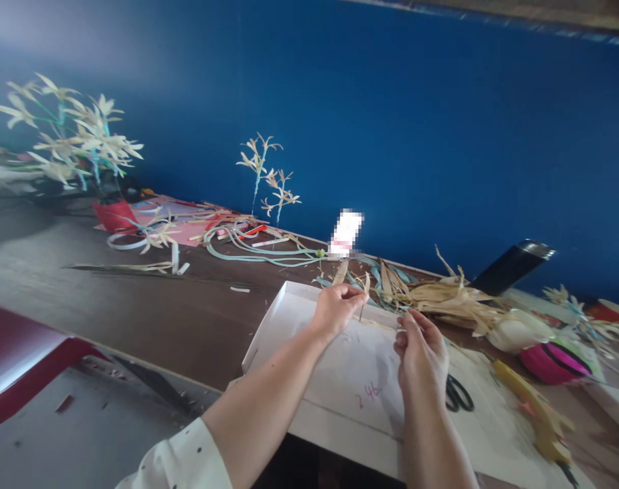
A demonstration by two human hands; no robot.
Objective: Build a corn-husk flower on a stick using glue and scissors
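My left hand point(339, 311) is closed in a pinch above a shallow white box lid point(334, 370). Between its fingertips stands a small dried husk petal point(367, 282), and a thin stem shows below the fingers. To the right, apart from it, my right hand point(420, 339) is also pinched shut over the lid. A speck of light blue shows at its fingertips, too small to name. Pink handwriting marks the lid. Beside my right wrist are the black handles of scissors point(459, 394), partly hidden by the arm.
A bundle of dried husks point(442, 299) lies behind my right hand, near a black flask point(513, 268). A yellow glue gun point(536, 411) and a pink pouch point(556, 361) are at right. Husk flowers in a red pot point(115, 215) stand left. Pale blue cords point(258, 258) lie mid-table.
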